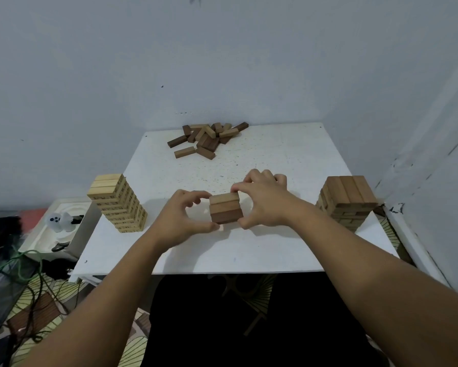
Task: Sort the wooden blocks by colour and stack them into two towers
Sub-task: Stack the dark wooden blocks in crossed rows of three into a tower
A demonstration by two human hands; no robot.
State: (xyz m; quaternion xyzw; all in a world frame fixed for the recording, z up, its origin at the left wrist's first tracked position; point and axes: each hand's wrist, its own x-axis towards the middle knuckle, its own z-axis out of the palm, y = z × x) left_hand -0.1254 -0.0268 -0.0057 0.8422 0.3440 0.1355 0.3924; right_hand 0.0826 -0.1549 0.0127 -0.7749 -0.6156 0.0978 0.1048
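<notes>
A small bundle of brown wooden blocks (225,211) stands at the middle of the white table (275,250). My right hand (262,201) grips it from the right, thumb at its base and fingers on its top edge. My left hand (184,215) curls around its left side, thumb touching the bottom corner. A tall light-coloured tower (118,202) stands at the left edge. A darker brown tower (348,203) stands at the right edge. A loose pile of mixed light and dark blocks (208,139) lies at the far side of the table.
A grey wall runs behind the table and along its right side. Left of the table, a white tray (61,229) holds small objects, with cables (24,274) on the patterned floor below.
</notes>
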